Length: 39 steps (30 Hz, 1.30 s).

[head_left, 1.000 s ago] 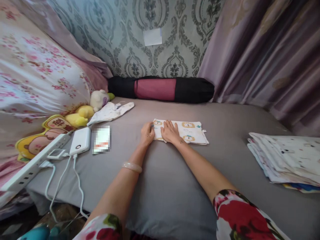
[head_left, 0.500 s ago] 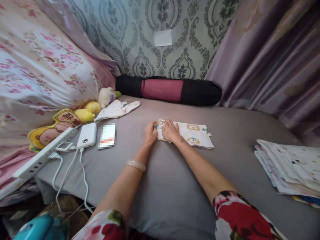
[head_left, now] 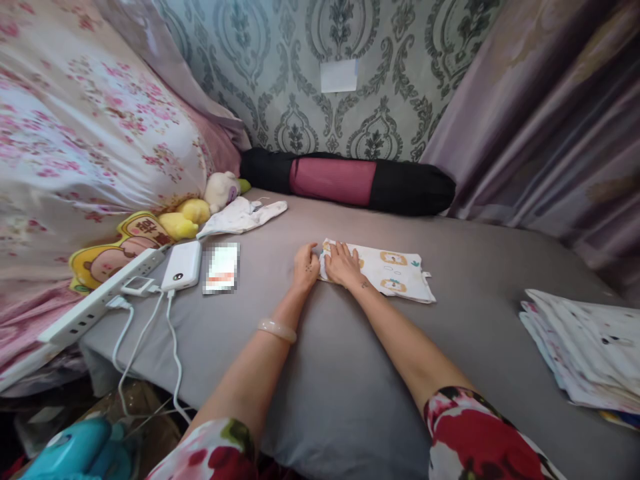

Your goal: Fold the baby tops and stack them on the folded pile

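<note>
A folded white cloth (head_left: 400,270) with orange animal-face prints lies flat on the grey-covered surface, a small tag sticking out at its right end. My right hand (head_left: 344,265) rests on its left part, palm down with the fingers stretched out. At the cloth's left edge, my left hand (head_left: 305,268) has its fingers curled in and seems to grip that edge; the fingertips are partly hidden. A pale bangle (head_left: 277,331) circles my left wrist.
To the right is a stack of folded cloths (head_left: 585,353). A white garment (head_left: 240,215), plush toys (head_left: 183,220), a power bank (head_left: 181,265), a pixelated phone-like rectangle (head_left: 221,268) and a power strip (head_left: 100,297) with cables lie left. A black-and-pink bolster (head_left: 333,180) lies along the wall.
The view has shifted slightly, so most things appear a little further right. My left hand stays curled at the cloth's left edge, and my right hand stays flat on the cloth.
</note>
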{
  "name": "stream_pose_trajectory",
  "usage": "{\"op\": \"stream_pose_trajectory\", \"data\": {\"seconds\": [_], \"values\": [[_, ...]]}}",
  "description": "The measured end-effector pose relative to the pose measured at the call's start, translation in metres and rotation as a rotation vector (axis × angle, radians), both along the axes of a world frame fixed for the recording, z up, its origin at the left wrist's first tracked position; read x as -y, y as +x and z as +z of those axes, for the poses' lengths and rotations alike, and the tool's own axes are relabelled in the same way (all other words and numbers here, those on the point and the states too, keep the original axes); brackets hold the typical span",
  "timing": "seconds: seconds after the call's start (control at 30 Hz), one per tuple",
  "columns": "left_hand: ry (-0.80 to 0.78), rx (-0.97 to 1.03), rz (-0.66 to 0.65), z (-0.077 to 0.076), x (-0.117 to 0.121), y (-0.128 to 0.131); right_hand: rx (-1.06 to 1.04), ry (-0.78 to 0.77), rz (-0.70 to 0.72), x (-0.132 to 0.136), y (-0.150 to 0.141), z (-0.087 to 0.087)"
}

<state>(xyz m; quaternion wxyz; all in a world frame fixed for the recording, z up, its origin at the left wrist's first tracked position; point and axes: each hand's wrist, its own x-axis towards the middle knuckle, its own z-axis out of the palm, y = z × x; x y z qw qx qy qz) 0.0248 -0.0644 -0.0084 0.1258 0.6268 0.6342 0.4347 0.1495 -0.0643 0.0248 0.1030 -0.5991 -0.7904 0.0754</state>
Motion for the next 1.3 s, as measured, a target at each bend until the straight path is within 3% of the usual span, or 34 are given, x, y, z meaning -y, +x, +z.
{"op": "stream_pose_trajectory", "data": {"seconds": [0.2,0.73,1.1,1.3], "values": [[-0.011,0.07,0.012,0.007,0.004,0.001,-0.01,0.026,0.042,-0.002,-0.012,0.009],[-0.042,0.079,0.024,0.009,0.005,0.002,0.043,-0.069,0.116,-0.004,-0.018,0.006],[-0.052,-0.159,-0.111,0.014,0.012,0.011,-0.007,-0.03,0.06,0.0,0.024,0.007],[-0.096,-0.295,-0.209,0.016,0.016,0.014,0.008,-0.044,0.055,0.004,0.028,0.002]]}}
